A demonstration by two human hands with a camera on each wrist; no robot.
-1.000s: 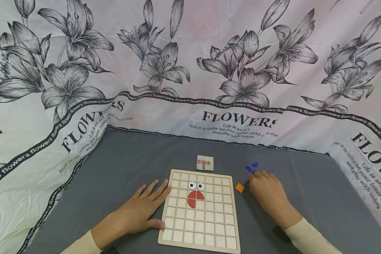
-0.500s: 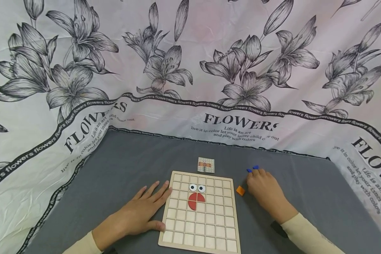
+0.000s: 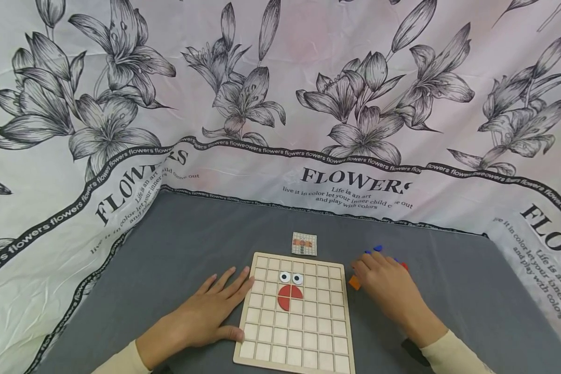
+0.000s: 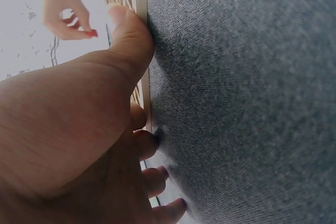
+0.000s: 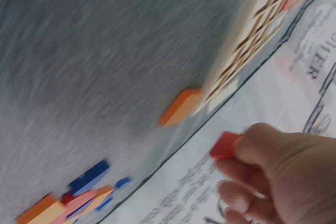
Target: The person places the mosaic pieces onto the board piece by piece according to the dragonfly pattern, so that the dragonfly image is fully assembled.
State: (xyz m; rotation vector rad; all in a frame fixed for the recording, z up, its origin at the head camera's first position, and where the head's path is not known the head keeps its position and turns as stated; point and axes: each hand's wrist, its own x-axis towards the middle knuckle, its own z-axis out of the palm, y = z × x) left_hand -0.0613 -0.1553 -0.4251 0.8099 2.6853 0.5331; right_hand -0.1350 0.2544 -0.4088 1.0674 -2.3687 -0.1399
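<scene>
My left hand (image 3: 210, 314) lies flat with spread fingers at the left edge of a wooden grid board (image 3: 306, 337), its thumb and fingertips touching the rim. Two eye tiles (image 3: 297, 279) sit in the board's upper cells, with several red quarter-circle pieces (image 3: 284, 303) just below. Between thumb and fingertips, my right hand (image 3: 387, 283) pinches a small red piece (image 5: 224, 145), raised above the table to the right of the board. The head view hides this piece; the left wrist view shows it too. Close by, an orange square piece (image 3: 355, 282) lies beside the board.
A small picture card (image 3: 304, 243) lies behind the board. Blue pieces (image 3: 378, 248) and a red piece (image 3: 404, 266) show around my right hand. In the right wrist view a loose cluster holds a blue block (image 5: 89, 177) and orange ones (image 5: 39, 209). Flower-printed cloth (image 3: 355, 202) walls the table.
My right hand has come away from the loose pieces, moving slightly left toward the board and uncovering a red piece behind it. My left hand stays on the rim.
</scene>
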